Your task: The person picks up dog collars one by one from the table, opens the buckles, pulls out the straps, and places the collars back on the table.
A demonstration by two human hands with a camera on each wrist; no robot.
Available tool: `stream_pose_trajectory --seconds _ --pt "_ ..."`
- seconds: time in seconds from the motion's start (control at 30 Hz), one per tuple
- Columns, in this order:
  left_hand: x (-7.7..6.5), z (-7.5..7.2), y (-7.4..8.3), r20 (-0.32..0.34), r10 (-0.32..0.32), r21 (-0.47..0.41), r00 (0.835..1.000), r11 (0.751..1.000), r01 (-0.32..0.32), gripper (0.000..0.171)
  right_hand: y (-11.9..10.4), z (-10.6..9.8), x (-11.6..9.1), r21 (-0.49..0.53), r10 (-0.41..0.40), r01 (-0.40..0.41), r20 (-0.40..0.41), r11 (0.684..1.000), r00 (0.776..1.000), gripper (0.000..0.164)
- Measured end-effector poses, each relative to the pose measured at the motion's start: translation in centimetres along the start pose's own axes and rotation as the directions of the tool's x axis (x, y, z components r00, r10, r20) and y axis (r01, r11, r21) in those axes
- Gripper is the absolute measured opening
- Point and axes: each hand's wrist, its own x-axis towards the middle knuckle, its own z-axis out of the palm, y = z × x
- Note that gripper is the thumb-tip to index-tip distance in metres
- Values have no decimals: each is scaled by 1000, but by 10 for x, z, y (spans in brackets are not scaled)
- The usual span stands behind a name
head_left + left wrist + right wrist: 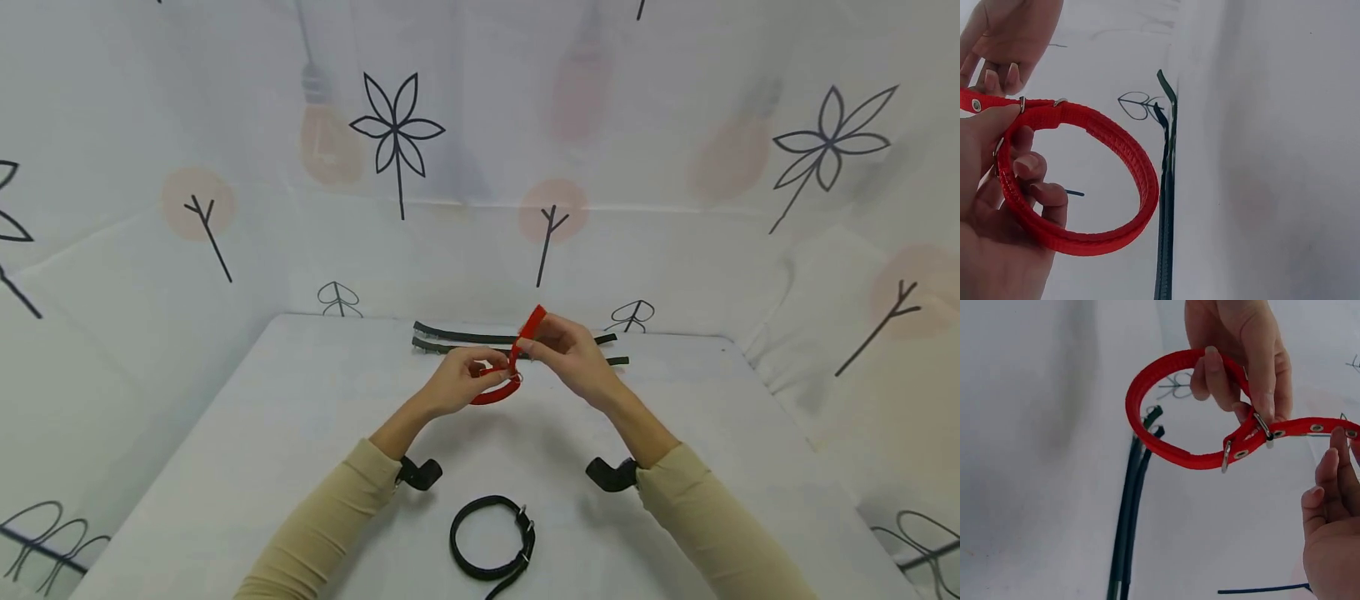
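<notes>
A red collar (1172,456) with metal eyelets, a buckle and a D-ring is held up above the table, closed into a loop. My left hand (459,382) pinches it near the buckle (1263,427), thumb on the strap and fingers inside the loop. The collar's free end (531,323) runs through the buckle and sticks out toward the right. My right hand (572,354) pinches that end between thumb and fingers. In the left wrist view the loop (1150,181) hangs beside the left fingers.
Two dark straps (465,337) lie side by side at the table's back edge, behind the hands. A black buckled collar (455,533), also looped, lies on the white table (300,417) near the front. Printed white cloth (480,167) hangs around the table.
</notes>
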Motion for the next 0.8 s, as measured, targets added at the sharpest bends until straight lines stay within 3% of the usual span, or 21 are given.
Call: stream_pose_trajectory --seconds 0.17,0.37,0.53,0.8 --pt "-1 -3 1 32 7 -44 999 999 -6 24 2 9 5 -147 -15 31 111 989 994 14" --pt "-3 -4 1 72 -58 -98 996 993 65 20 3 7 1 -51 34 -32 37 998 999 17" --pt "-2 -4 0 103 -18 -136 994 990 32 15 6 6 1 -15 53 -53 -4 998 999 17" --pt "-1 -3 -3 82 -9 -143 997 990 21 14 6 4 1 -5 45 -45 -7 999 999 18"
